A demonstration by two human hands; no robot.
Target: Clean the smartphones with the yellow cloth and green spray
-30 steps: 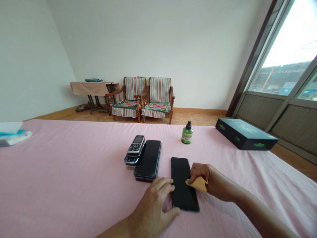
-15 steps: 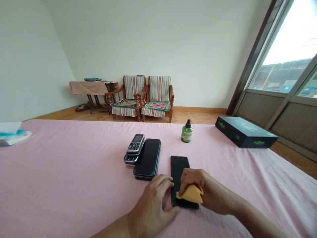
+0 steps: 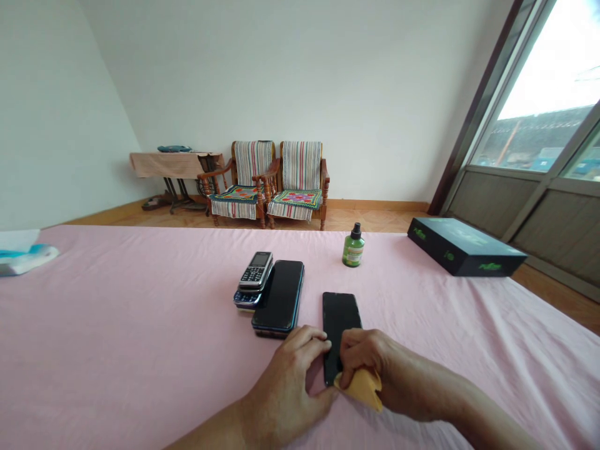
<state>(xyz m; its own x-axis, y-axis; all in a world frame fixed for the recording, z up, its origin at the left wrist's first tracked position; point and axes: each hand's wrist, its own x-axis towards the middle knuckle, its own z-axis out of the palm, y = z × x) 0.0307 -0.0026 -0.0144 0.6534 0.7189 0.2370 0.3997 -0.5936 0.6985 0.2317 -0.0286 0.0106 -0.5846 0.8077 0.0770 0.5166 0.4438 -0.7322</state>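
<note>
A black smartphone (image 3: 338,312) lies flat, screen up, on the pink sheet. My left hand (image 3: 291,382) braces it, fingertips against its left edge and thumb by its lower left corner. In my right hand (image 3: 375,359) a yellow cloth (image 3: 363,389) is pinched and pressed on the phone's lower end. That hand and the cloth hide the lower right part of the screen. Left of the phone, a dark smartphone (image 3: 280,297) tops a small stack. Beside the stack, a silver keypad phone (image 3: 256,271) rests on a blue keypad phone (image 3: 246,300).
A green bottle with a black cap (image 3: 353,249) stands behind the phone. At the right is a black box with green print (image 3: 464,247). A white and blue packet (image 3: 28,257) lies at the left edge. Two wooden armchairs (image 3: 300,165) stand beyond the sheet (image 3: 140,344).
My right hand has drawn the cloth from the right edge of the phone's screen down and left to its lower end. My left hand has stayed at the phone's left edge.
</note>
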